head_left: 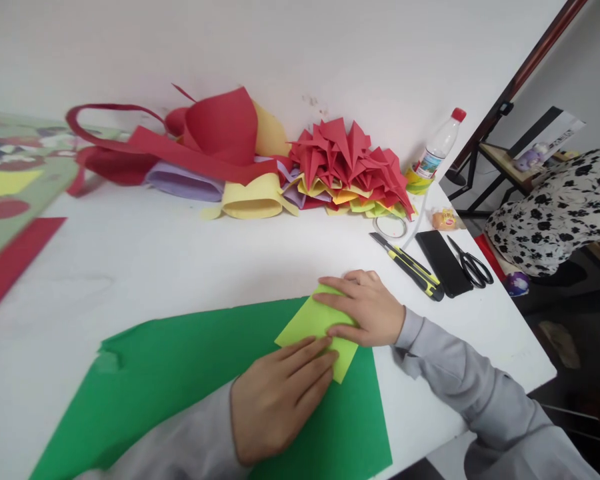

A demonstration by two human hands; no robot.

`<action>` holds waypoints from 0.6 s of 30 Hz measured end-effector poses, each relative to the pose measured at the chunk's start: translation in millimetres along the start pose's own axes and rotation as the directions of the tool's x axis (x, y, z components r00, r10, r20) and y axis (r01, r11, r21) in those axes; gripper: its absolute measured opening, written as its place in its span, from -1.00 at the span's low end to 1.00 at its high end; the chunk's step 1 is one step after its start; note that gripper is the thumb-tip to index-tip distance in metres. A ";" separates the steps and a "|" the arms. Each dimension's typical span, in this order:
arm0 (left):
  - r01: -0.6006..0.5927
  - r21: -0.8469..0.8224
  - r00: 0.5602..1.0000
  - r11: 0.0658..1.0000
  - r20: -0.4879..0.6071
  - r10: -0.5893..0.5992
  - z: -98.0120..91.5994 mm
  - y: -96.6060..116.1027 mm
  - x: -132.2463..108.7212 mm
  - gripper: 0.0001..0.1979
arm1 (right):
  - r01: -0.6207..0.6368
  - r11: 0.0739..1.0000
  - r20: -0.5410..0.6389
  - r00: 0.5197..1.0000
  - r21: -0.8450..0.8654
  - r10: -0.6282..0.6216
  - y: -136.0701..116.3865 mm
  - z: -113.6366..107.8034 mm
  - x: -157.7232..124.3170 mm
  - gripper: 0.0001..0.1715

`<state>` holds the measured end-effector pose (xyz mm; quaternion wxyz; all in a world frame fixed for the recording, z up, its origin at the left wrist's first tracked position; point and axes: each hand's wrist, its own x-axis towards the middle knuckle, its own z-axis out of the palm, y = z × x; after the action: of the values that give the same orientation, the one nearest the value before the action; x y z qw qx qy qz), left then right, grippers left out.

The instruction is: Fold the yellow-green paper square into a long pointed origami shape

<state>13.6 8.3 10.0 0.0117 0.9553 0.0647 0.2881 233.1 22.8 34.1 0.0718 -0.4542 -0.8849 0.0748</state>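
A lime-green piece of paper (pixel 303 320), seemingly folded, lies on a large dark green sheet (pixel 190 373) on the white table. My left hand (pixel 280 393) rests on its lower edge with fingers stretched out flat. Across its upper right part lies my right hand (pixel 363 307), its fingers spread and pressing on the paper. Both hands hide part of the lime paper, so its full shape does not show.
Along the wall lie red, purple and yellow paper shapes (pixel 253 200) and a pile of folded red paper pieces (pixel 347 160). To the right are a bottle (pixel 437 147), a tape roll (pixel 391 226), a utility knife (pixel 410 267), a black phone-like slab (pixel 443 262) and scissors (pixel 473 265). A person in patterned clothing (pixel 560 207) is beyond the table.
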 end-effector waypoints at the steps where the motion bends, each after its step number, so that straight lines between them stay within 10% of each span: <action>1: 0.017 0.011 1.000 1.000 -0.015 -0.017 1.5 1.4 0.5 -0.70 | -0.002 1.000 0.003 1.000 -0.012 0.002 -2.0 0.5 0.3 -0.33; 8: 0.158 -0.037 0.967 0.987 -0.196 -0.162 22.0 9.7 0.6 -0.67 | 0.005 1.000 0.006 1.000 -0.013 -0.005 -2.0 1.4 0.2 -0.35; 18: 0.142 -0.074 0.990 0.987 -0.011 -0.144 3.8 6.2 10.9 -0.74 | 0.007 1.000 0.005 1.000 0.020 -0.007 -0.8 2.3 -0.1 -0.37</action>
<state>25.5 3.7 13.1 0.0668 0.9448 0.1225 0.2966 232.0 22.1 32.0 0.0745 -0.4500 -0.8859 0.0843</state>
